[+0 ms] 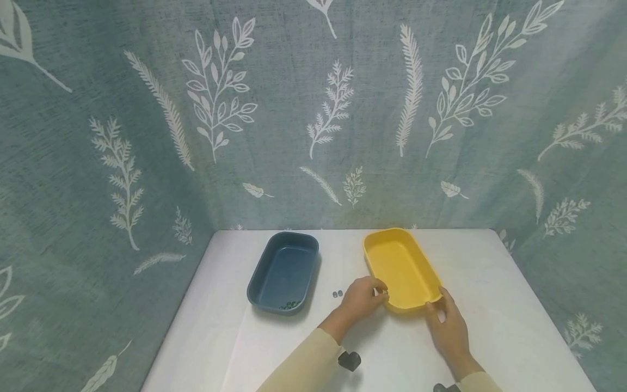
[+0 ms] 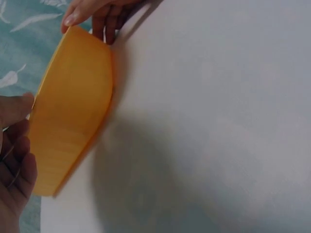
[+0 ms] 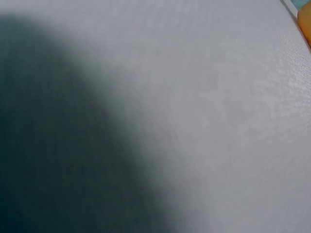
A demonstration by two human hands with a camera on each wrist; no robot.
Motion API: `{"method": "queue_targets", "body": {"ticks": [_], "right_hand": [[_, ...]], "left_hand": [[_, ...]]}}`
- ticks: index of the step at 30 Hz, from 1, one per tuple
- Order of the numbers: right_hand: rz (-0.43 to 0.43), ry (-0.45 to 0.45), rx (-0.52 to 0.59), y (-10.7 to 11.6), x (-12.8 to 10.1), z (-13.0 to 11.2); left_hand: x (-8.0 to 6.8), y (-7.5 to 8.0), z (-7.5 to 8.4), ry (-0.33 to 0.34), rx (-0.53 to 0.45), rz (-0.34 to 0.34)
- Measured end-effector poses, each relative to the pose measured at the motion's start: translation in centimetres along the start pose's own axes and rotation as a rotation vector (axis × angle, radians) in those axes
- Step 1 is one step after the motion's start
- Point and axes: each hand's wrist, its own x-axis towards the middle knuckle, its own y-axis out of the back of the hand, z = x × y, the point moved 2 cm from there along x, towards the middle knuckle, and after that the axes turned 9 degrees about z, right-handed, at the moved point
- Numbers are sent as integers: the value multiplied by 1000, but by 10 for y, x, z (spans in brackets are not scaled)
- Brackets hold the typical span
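A yellow tray [image 1: 401,267] with rounded corners lies on the white table, its near end angled to the right. My left hand [image 1: 363,296] pinches its rim at the near left side, thumb and fingers bent there. At the near right corner, my right hand [image 1: 448,324] grips the rim, thumb in front and fingers along the right side. In the left wrist view both hands are at the upper edge of the yellow tray's outer wall [image 2: 73,87]. The right wrist view catches only a sliver of the yellow tray [image 3: 305,22] at its upper right.
Left of the yellow tray stands a dark blue tray [image 1: 284,272] with several small green pieces [image 1: 290,305] at its near end. Two small grey-blue pieces [image 1: 337,294] lie on the white table [image 1: 215,326] between the trays. Leaf-patterned green cloth [image 1: 294,109] hangs behind and at both sides.
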Motion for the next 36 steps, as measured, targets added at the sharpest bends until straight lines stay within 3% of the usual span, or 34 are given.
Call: {"method": "queue_targets", "body": {"ticks": [16,27,36], "right_hand": [[5,13,7,-4,2,7],[11,12,-3,-3,2,6],[12,20,7,-3,1,7]], "left_hand": [[-3,3,0,-17,-6,33],[-12,10,-32,-1,28,68],[-28,21,-58,82,37,102]]}}
